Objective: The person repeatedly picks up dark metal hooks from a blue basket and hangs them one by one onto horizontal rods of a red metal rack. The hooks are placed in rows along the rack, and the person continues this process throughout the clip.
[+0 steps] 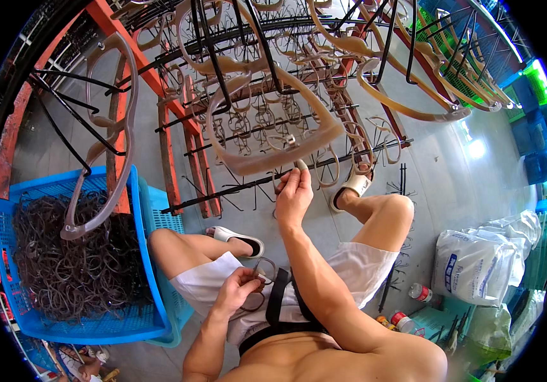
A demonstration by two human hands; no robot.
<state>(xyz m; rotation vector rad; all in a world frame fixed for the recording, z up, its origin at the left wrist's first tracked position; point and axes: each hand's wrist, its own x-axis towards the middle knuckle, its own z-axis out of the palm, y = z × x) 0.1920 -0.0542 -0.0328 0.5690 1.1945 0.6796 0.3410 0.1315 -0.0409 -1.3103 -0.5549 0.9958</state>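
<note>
My left hand (238, 292) rests low over my lap, its fingers closed on a dark brown eyeglass frame (266, 270). My right hand (294, 196) is raised to the rack, thumb and fingers together, with a pale covering on one fingertip. Its fingertips are just below a hanging tan eyeglass frame (278, 164); whether they touch it or pinch something small cannot be told. More tan frames hang from black wire hooks (211, 57), among them a large one (128, 124) at the left.
An orange metal rack (166, 157) with black hooked rods (225, 192) stands before me. On my left, a blue plastic basket (77, 336) holds a heap of dark frames (77, 258). White sacks (474, 267) and plastic bottles (419, 292) are on my right.
</note>
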